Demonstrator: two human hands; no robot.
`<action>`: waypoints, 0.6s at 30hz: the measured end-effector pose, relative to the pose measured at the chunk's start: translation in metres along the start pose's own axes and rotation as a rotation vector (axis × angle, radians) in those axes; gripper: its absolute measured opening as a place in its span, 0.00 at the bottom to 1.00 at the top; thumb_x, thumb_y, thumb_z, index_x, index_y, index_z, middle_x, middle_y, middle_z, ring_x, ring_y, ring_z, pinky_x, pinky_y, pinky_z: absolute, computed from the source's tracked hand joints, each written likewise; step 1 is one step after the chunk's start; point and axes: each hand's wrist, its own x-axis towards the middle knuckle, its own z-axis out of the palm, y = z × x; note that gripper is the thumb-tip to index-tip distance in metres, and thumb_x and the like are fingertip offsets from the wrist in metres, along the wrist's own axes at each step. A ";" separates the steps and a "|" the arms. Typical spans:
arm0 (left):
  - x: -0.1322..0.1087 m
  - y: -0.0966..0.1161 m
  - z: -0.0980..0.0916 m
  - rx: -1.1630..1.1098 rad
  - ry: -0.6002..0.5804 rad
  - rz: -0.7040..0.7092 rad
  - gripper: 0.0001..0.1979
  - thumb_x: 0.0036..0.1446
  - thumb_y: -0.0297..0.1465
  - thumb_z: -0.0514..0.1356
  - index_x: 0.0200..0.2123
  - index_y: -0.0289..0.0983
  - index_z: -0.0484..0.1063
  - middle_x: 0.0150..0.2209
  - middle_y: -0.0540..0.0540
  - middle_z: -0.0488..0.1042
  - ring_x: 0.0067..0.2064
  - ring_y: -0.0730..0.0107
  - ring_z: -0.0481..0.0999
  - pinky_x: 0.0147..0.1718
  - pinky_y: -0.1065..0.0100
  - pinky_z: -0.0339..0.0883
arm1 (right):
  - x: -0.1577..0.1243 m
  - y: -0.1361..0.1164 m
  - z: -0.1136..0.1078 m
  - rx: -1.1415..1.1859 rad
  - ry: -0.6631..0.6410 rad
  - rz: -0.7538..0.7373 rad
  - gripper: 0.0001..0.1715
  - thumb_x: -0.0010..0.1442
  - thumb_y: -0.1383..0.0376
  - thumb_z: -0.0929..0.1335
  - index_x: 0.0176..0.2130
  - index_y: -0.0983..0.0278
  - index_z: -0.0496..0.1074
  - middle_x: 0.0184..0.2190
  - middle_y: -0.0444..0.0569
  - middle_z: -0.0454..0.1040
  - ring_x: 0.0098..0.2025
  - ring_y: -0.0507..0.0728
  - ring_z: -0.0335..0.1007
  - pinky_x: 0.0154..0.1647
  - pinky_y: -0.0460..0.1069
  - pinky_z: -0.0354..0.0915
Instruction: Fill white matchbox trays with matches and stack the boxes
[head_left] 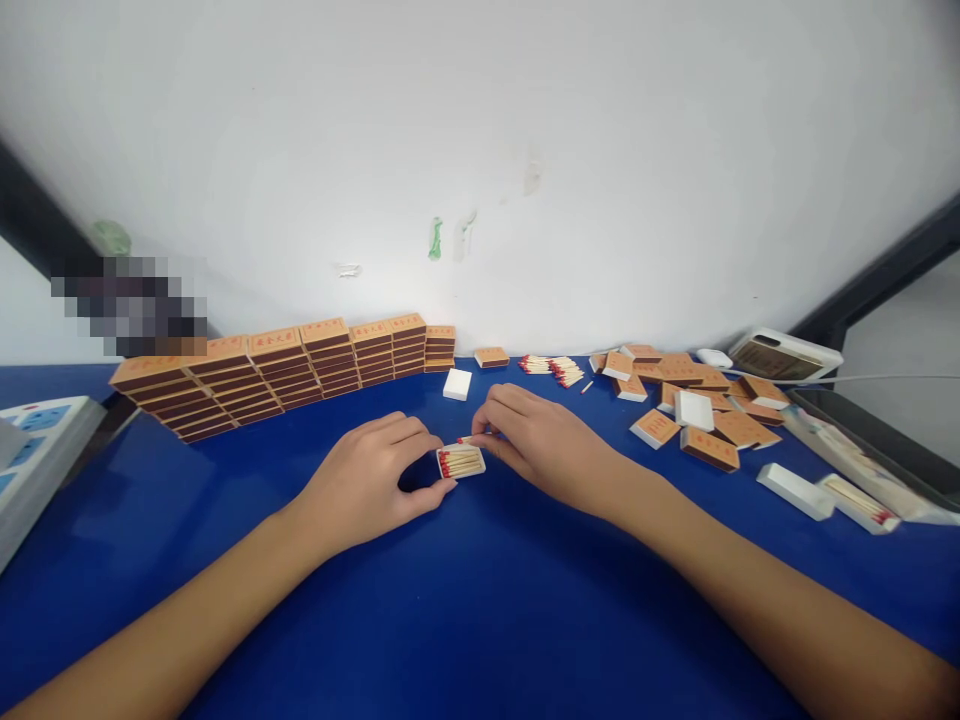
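A small white matchbox tray (461, 461) full of red-tipped matches lies on the blue table (480, 620), between both hands. My left hand (371, 480) curls round the tray's left side, thumb and fingers pinching its edge. My right hand (540, 440) rests at the tray's right end, its fingertips closed on a match at the tray's far rim.
Rows of stacked orange matchboxes (292, 370) line the wall at the back left. A white tray (457, 384), a loose match pile (551, 368) and scattered boxes (697, 405) lie behind and to the right. A power strip (34, 450) sits at the left, a phone (784, 355) at the far right.
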 end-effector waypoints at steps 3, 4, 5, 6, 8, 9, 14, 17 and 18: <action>0.000 0.001 0.000 0.008 0.014 0.007 0.10 0.66 0.37 0.65 0.46 0.39 0.79 0.41 0.44 0.82 0.41 0.60 0.81 0.40 0.59 0.76 | 0.001 -0.003 0.002 -0.014 -0.011 -0.021 0.06 0.74 0.67 0.66 0.41 0.63 0.72 0.41 0.51 0.75 0.41 0.56 0.71 0.38 0.51 0.65; 0.000 0.001 0.000 0.009 0.019 0.010 0.10 0.66 0.38 0.65 0.46 0.39 0.79 0.41 0.44 0.82 0.41 0.60 0.81 0.39 0.59 0.76 | 0.001 -0.004 0.002 -0.023 -0.018 -0.029 0.06 0.74 0.67 0.66 0.41 0.63 0.72 0.41 0.51 0.75 0.40 0.56 0.70 0.38 0.51 0.65; 0.000 0.001 0.000 0.008 0.025 0.013 0.10 0.67 0.38 0.65 0.46 0.39 0.79 0.40 0.44 0.82 0.41 0.60 0.81 0.39 0.59 0.76 | 0.001 -0.005 0.003 -0.031 -0.025 -0.036 0.07 0.74 0.68 0.66 0.41 0.64 0.72 0.41 0.51 0.75 0.40 0.56 0.70 0.38 0.51 0.66; 0.000 0.001 0.000 0.006 0.028 0.015 0.10 0.67 0.38 0.65 0.45 0.38 0.79 0.41 0.44 0.82 0.41 0.60 0.81 0.39 0.59 0.76 | 0.001 -0.007 0.005 -0.039 -0.033 -0.038 0.07 0.74 0.68 0.66 0.41 0.64 0.72 0.41 0.51 0.75 0.40 0.56 0.70 0.37 0.51 0.66; 0.000 0.002 -0.001 0.000 0.034 0.018 0.10 0.67 0.37 0.65 0.45 0.37 0.78 0.41 0.43 0.82 0.41 0.59 0.81 0.40 0.58 0.76 | 0.001 -0.009 0.007 -0.050 -0.046 -0.041 0.08 0.75 0.67 0.65 0.41 0.65 0.72 0.40 0.51 0.75 0.39 0.56 0.70 0.36 0.50 0.66; 0.000 0.002 -0.001 -0.002 0.034 0.017 0.10 0.67 0.37 0.65 0.45 0.37 0.78 0.41 0.43 0.82 0.41 0.59 0.80 0.40 0.58 0.76 | 0.001 -0.010 0.008 -0.052 -0.050 -0.044 0.08 0.75 0.67 0.65 0.41 0.65 0.72 0.40 0.51 0.75 0.39 0.56 0.70 0.36 0.50 0.66; 0.000 0.002 0.000 -0.015 0.025 0.006 0.10 0.66 0.37 0.66 0.45 0.37 0.78 0.41 0.43 0.82 0.42 0.59 0.81 0.40 0.58 0.77 | -0.001 -0.018 0.012 -0.054 -0.055 -0.055 0.09 0.76 0.65 0.64 0.42 0.64 0.72 0.41 0.53 0.75 0.40 0.56 0.71 0.36 0.50 0.66; -0.001 0.001 0.000 -0.016 0.011 0.005 0.10 0.66 0.37 0.66 0.46 0.38 0.78 0.41 0.43 0.82 0.42 0.59 0.80 0.41 0.57 0.77 | 0.001 -0.007 0.011 0.011 -0.041 -0.047 0.09 0.75 0.64 0.65 0.42 0.63 0.73 0.41 0.52 0.75 0.40 0.57 0.71 0.37 0.50 0.65; -0.001 0.001 0.000 -0.012 0.003 0.003 0.10 0.66 0.37 0.65 0.46 0.38 0.79 0.41 0.43 0.82 0.42 0.59 0.80 0.41 0.57 0.77 | 0.001 0.002 0.009 0.043 -0.018 -0.031 0.09 0.75 0.63 0.65 0.42 0.63 0.74 0.41 0.51 0.75 0.40 0.57 0.71 0.39 0.50 0.65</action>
